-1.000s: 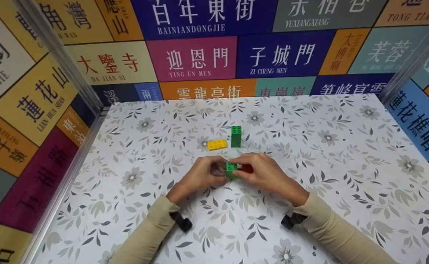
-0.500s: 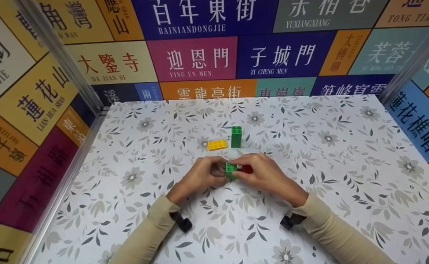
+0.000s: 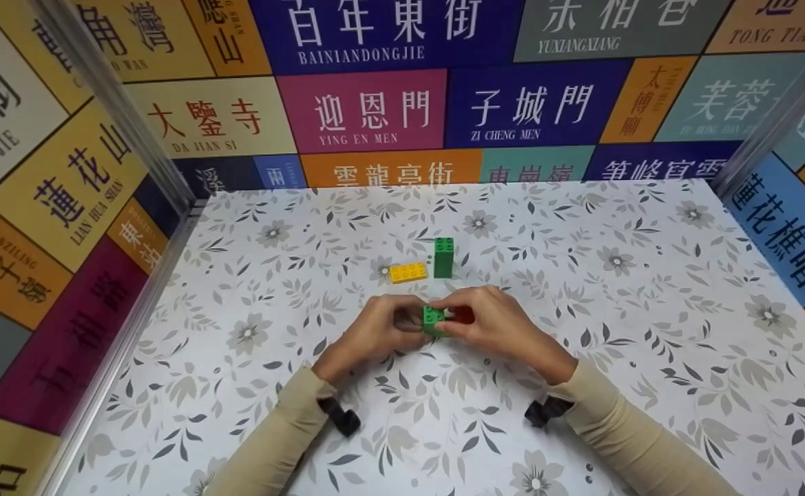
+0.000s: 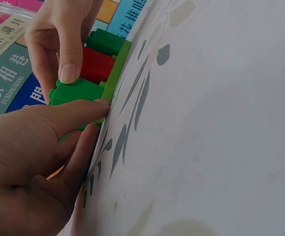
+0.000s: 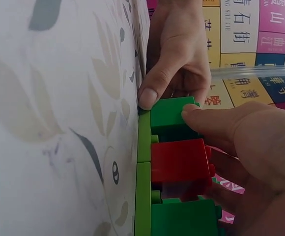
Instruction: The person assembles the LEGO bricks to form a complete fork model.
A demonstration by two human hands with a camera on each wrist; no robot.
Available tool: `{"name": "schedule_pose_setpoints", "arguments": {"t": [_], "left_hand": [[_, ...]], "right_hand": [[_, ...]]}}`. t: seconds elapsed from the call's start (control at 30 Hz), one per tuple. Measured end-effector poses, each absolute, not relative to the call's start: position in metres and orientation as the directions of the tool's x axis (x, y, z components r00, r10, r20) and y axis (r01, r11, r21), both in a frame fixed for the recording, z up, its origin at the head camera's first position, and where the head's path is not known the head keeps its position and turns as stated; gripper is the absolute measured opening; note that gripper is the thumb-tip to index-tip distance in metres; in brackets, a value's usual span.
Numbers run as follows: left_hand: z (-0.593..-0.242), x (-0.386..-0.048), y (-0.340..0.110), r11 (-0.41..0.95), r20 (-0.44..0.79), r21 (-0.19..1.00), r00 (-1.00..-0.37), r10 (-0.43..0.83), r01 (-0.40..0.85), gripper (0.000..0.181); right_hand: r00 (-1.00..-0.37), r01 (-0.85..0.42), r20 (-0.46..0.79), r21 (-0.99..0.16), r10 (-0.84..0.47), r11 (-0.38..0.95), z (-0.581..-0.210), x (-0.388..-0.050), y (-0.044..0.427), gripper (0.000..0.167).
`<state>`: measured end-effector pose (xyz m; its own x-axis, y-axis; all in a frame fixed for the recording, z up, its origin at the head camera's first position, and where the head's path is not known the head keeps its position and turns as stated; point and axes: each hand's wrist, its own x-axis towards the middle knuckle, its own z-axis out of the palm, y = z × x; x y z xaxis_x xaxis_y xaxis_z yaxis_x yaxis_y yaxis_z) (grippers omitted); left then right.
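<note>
Almost nothing has moved since the earlier head frame: both hands keep their place, the right one shifted only very slightly, and the loose pieces stand as before. The left hand [image 3: 380, 325], thumb and fingers curled, pinches the near end of two light-green flat plastic plates [image 5: 143, 132] laid end to end on the white floral tabletop [image 3: 615, 317]. The right hand [image 3: 495, 322] clamps a dark-green studded plastic brick [image 5: 173, 117] between thumb and fingers at that same end. Beyond it on the plates stand a red plastic brick [image 5: 181, 160] and a second dark-green brick [image 5: 184, 219], separated by narrow gaps.

The step appears to be pressing the dark-green brick home; full seating cannot be told. Good practice is to steady the plates flat, align the studs and push straight down, without tilting the brick or spreading the seam between plates.

Just beyond the hands lie a yellow flat eight-stud brick [image 3: 408, 273] and an upright tall green block [image 3: 443, 258], which limit forward movement; sideways room is ample, and the far table edge is well apart.
</note>
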<state>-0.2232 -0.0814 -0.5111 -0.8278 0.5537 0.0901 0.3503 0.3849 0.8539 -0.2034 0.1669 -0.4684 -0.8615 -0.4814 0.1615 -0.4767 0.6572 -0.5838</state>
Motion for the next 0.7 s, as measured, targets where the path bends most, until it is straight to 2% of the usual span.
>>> {"name": "schedule_pose_setpoints", "arguments": {"t": [0.7], "left_hand": [[-0.5084, -0.2223, -0.0800, 0.418, 0.065, 0.843, -0.834, 0.547, 0.340, 0.033]], "right_hand": [[-0.873, -0.446, 0.137, -0.612, -0.468, 0.653, -0.4700, -0.2049, 0.1672, 0.040]]}}
